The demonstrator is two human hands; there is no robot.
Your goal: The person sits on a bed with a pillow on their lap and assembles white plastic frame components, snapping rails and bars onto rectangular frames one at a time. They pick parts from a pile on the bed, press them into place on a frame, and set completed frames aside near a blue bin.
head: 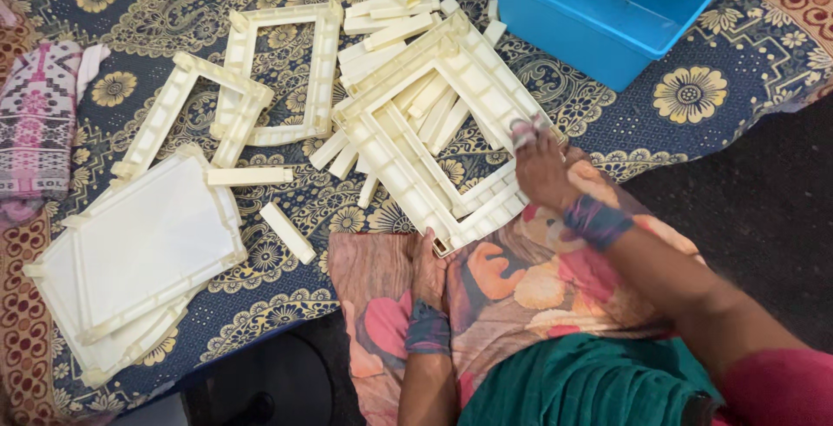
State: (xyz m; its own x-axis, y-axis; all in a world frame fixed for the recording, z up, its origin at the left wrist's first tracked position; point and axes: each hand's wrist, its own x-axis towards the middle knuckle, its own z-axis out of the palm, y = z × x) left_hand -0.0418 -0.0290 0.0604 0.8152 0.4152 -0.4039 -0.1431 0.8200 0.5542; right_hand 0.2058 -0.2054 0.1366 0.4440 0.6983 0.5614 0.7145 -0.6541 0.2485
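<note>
A stack of cream plastic frames (434, 122) lies tilted on the patterned blue cloth (685, 96), its near corner over my lap. My right hand (540, 164) presses on the stack's right edge, fingers bent over the rim. My left hand (428, 268) rests on my knee, its fingertips touching the stack's near corner. Several short cream bars (431, 112) lie inside the frame opening. Whether either hand grips the stack I cannot tell for certain; both touch it.
A blue plastic tub (599, 9) holding cream parts stands at the top right. Two loose open frames (286, 70) and a pile of flat cream panels (139, 252) lie at the left. Loose bars (288, 232) are scattered between. Pink patterned fabric (35, 122) lies at the far left.
</note>
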